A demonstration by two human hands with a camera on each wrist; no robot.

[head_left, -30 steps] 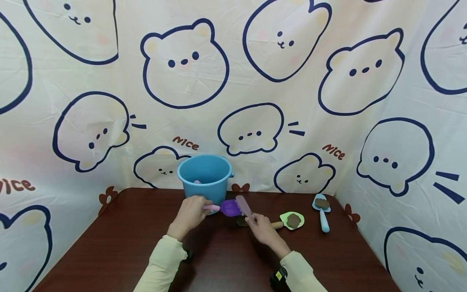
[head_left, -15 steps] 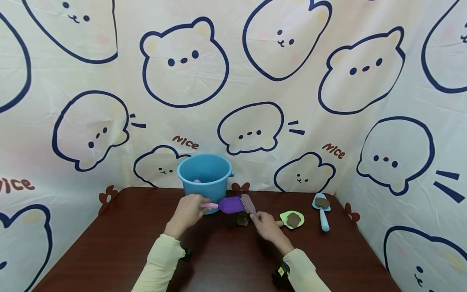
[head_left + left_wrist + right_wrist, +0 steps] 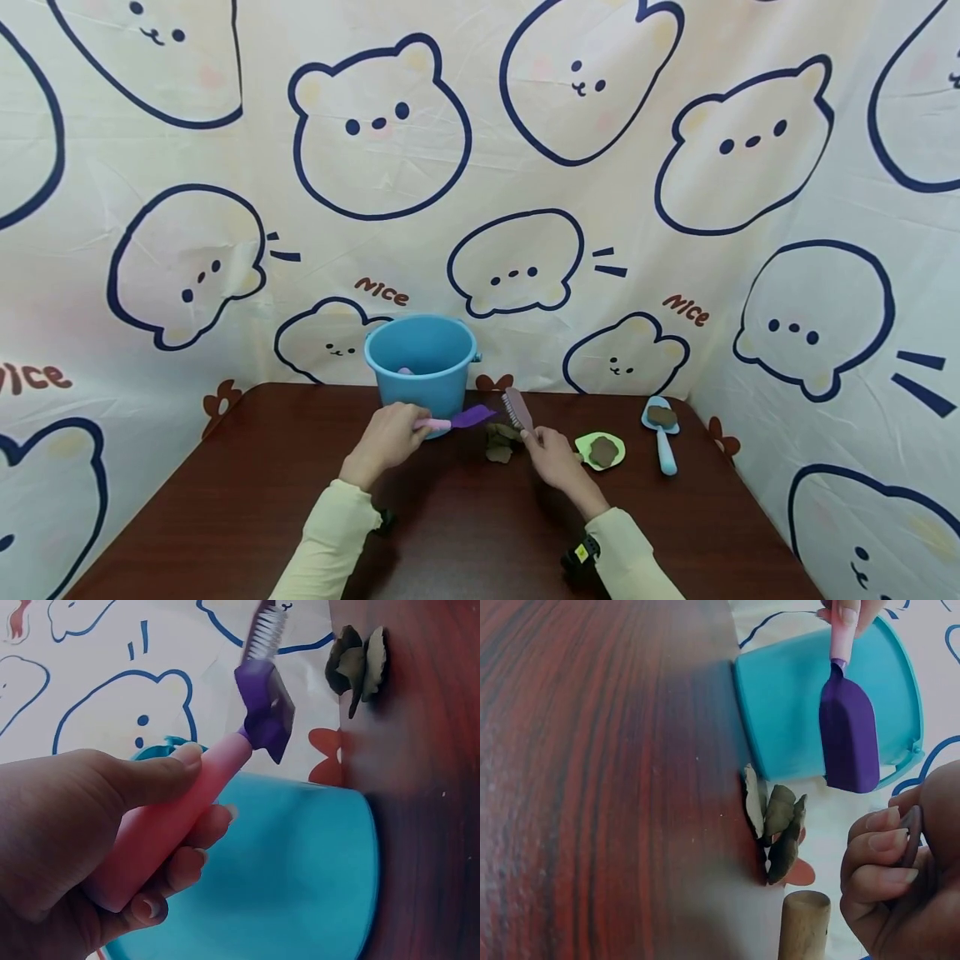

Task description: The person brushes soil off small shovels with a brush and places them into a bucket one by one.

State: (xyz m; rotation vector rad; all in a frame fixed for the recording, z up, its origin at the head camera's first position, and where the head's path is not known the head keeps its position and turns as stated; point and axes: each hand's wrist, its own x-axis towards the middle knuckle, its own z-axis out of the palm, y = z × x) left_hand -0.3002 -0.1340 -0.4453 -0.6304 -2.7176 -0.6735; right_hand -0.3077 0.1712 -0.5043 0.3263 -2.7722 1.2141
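Observation:
My left hand (image 3: 386, 437) grips the pink handle of a toy shovel with a purple blade (image 3: 472, 416), held up in front of the blue bucket (image 3: 435, 396). In the right wrist view the broad face of the purple blade (image 3: 849, 739) shows nothing on it. My right hand (image 3: 558, 461) holds a mauve brush (image 3: 519, 410), its pale bristles turned toward the shovel, a small gap between them in the head view. Below both tools, several brown-green, leaf-like pieces (image 3: 498, 443) lie in a small heap on the table; they also appear in the left wrist view, curled and crinkled (image 3: 360, 667).
Right of the heap lies a green scoop (image 3: 588, 446) bearing a brown lump; its wooden handle (image 3: 804, 926) points toward my right hand. Farther right rests a light-blue scoop (image 3: 667, 454) with another brown lump. A bear-print cloth (image 3: 525, 183) hangs behind the table (image 3: 465, 533).
The purple blade has tilted and now looks narrow in the head view. The brush has moved right, away from the blade, and more brown-green pieces show on the table beneath.

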